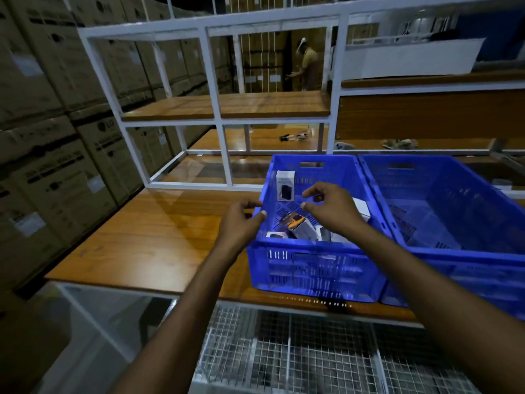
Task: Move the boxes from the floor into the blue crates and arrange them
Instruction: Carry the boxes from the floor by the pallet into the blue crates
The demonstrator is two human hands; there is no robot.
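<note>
Reaching over the near-left blue crate [312, 268], a person's left hand [241, 220] and right hand [329, 209] hover with fingers apart, holding nothing. Small boxes [297, 224] lie jumbled inside; straightening them looks next. A second crate [443, 200] sits right, on a wooden shelf [142, 240] amid stacked cartons [51, 109].
</note>
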